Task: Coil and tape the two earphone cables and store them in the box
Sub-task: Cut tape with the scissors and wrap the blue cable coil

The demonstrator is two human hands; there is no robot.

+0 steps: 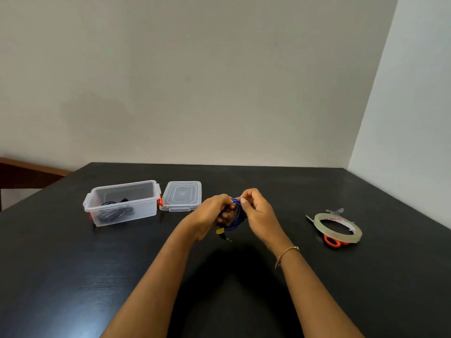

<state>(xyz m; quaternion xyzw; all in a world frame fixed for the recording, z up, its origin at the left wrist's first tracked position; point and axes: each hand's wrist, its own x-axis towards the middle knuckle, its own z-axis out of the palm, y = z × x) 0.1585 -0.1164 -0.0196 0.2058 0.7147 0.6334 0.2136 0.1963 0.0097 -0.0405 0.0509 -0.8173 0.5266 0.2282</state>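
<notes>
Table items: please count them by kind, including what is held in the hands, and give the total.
Earphone cables: 2 (black cable in the box, blue cable held in both hands)
Clear box: 1
Lid: 1
Tape roll: 1
Scissors: 1
Total: 6

Box mouth open; lid just beside; tape roll well apart, right.

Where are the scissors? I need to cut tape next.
In the head view the scissors lie on the table's right side, mostly hidden under the tape roll, with only the orange handles showing at the roll's near edge.
</notes>
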